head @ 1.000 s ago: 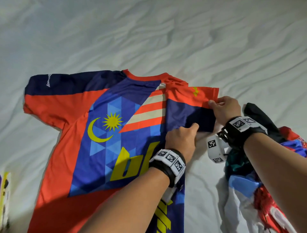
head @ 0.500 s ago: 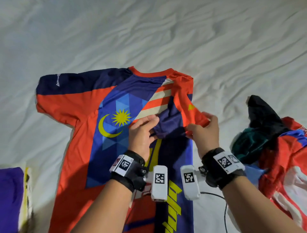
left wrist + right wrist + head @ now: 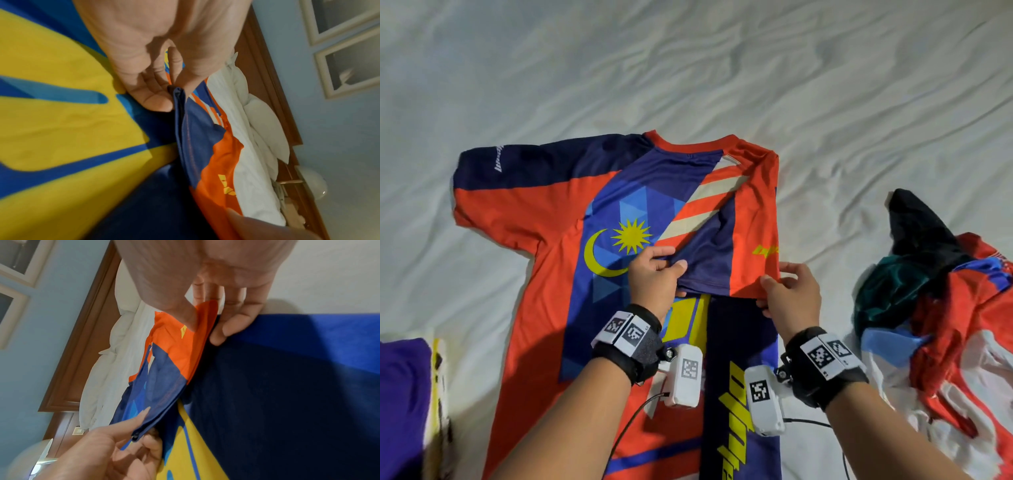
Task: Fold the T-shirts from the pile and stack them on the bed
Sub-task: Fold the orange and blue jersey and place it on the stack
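My left hand (image 3: 654, 281) and right hand (image 3: 792, 296) pinch the sleeve (image 3: 726, 263) hem | squaring it over the jersey (image 3: 544, 240)

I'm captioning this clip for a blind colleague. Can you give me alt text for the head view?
Two hands pinch the hem of a sleeve folded in over an orange and blue T-shirt spread on a white bed: left hand at one corner, right hand at the other. A pile of shirts lies to the right.
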Demonstrator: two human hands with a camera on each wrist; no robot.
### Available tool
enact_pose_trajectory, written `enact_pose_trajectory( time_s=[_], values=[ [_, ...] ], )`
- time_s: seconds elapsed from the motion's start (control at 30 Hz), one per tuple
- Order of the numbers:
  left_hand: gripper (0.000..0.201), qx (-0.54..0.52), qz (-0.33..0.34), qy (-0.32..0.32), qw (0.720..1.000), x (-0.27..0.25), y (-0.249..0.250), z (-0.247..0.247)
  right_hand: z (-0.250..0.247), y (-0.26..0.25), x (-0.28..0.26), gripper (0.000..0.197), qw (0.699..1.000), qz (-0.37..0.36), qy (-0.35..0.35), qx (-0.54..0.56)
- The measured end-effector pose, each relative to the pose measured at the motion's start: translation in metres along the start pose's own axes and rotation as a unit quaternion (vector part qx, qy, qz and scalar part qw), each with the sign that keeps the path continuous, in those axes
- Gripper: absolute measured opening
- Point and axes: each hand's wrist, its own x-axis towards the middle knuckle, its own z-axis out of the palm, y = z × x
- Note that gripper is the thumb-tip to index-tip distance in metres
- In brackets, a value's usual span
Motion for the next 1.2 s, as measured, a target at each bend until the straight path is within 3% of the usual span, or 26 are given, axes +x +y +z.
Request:
enact_pose_trajectory(
  time_s=[0.13,0.4,0.63,0.8,0.87,0.93,0.97,1.07,1.13,1.2],
  values=[
    [0.024,0.041,0.021,0.015,0.999,0.002,-0.011,-0.003,-0.003,0.008,-0.001,0.007,0.998,-0.027,0.014,-0.047],
    [0.012,0.078,0.073,0.067,0.992,-0.002,-0.017,-0.01,-0.005,0.002,-0.004,0.012,0.991,-0.059,-0.008,-0.119],
    [0.01,0.152,0.117,0.067,0.979,-0.002,-0.021,-0.011,-0.008,-0.002,0.001,0.017,0.987,-0.049,-0.005,-0.15],
    [0.016,0.234,0.107,0.051,0.965,-0.004,-0.02,-0.013,-0.011,-0.002,0.003,0.014,0.981,-0.045,-0.008,-0.186],
    [0.017,0.316,0.106,0.056,0.941,-0.006,-0.016,-0.013,-0.012,-0.004,0.0,0.02,0.975,-0.065,0.007,-0.21],
    [0.032,0.395,0.165,0.102,0.898,-0.006,-0.015,-0.011,-0.008,-0.007,-0.004,0.043,0.94,-0.157,0.039,-0.3],
    [0.042,0.424,0.218,0.116,0.872,-0.004,-0.016,-0.009,-0.003,-0.01,-0.006,0.054,0.906,-0.229,0.04,-0.354],
    [0.065,0.531,0.31,0.07,0.785,0.012,-0.025,0.002,0.022,-0.013,-0.005,0.069,0.757,-0.444,-0.067,-0.474],
    [0.071,0.573,0.31,0.034,0.758,0.025,-0.038,0.004,0.036,-0.008,0.013,0.068,0.669,-0.502,-0.136,-0.53],
    [0.072,0.595,0.309,0.026,0.741,0.032,-0.051,0.003,0.043,-0.007,0.039,0.068,0.635,-0.501,-0.158,-0.566]
  ],
)
